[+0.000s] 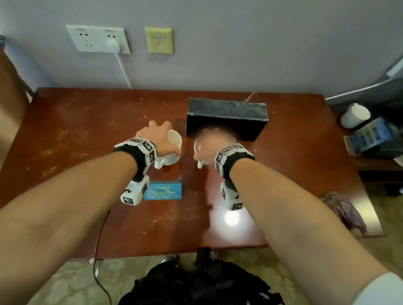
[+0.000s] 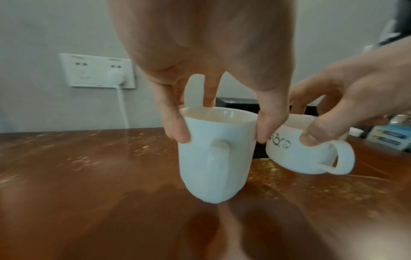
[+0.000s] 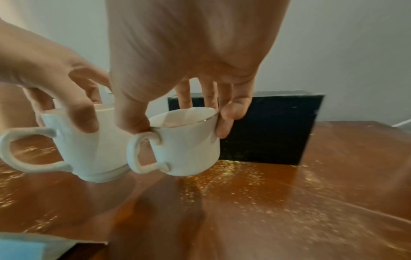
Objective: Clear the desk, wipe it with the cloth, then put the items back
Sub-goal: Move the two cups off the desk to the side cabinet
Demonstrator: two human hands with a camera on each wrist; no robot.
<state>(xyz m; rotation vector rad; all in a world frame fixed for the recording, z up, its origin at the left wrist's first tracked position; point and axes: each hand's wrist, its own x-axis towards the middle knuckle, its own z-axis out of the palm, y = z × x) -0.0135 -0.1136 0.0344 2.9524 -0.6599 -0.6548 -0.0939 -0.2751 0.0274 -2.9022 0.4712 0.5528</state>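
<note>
Two white mugs stand out on the red-brown desk (image 1: 73,140). My left hand (image 1: 165,137) grips the plain mug (image 1: 171,158) from above by its rim, thumb and fingers on opposite sides (image 2: 220,123). That mug (image 2: 218,154) is tilted, its base just off the wood. My right hand (image 1: 209,140) holds the patterned mug (image 1: 198,149) the same way (image 3: 181,126); this mug (image 3: 189,146) also hangs tilted, handle toward me. A crumpled purple-grey cloth (image 1: 345,211) lies at the desk's right edge.
A black box (image 1: 225,120) stands right behind the mugs. A blue card (image 1: 163,190) lies nearer me. Gritty specks cover the desk. A plugged cable (image 1: 124,71) hangs on the wall. There is a cluttered side table (image 1: 381,145) at right and a black bag (image 1: 194,291) on the floor.
</note>
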